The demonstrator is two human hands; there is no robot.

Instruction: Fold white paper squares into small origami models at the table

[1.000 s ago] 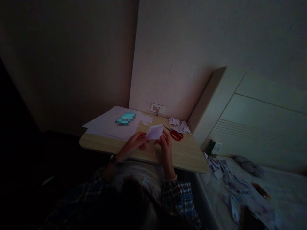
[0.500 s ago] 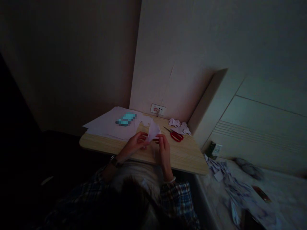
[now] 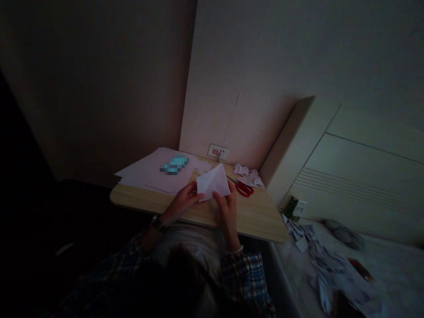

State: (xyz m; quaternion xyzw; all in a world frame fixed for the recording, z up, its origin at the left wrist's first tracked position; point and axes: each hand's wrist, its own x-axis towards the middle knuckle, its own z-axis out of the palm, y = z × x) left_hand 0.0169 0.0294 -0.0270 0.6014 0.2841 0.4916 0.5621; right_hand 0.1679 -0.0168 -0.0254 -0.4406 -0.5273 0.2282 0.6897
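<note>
A folded piece of white paper, creased and pointed at the top, is held just above the wooden table. My left hand pinches its lower left edge, thumb in front. On the other side, my right hand grips the lower right part, with the thumb on the front face and fingers behind. Red-handled scissors lie right of my right hand. Beyond them is a cluster of small folded paper pieces.
White paper sheets cover the table's left side, with a blurred phone-like object on top. A wall socket is behind the table. To the right, a bed holds many folded papers and a grey bundle.
The paper has been opened out and turned, so its broad face now shows. My right thumb has moved onto its front. Scissors and sheets stay in place.
</note>
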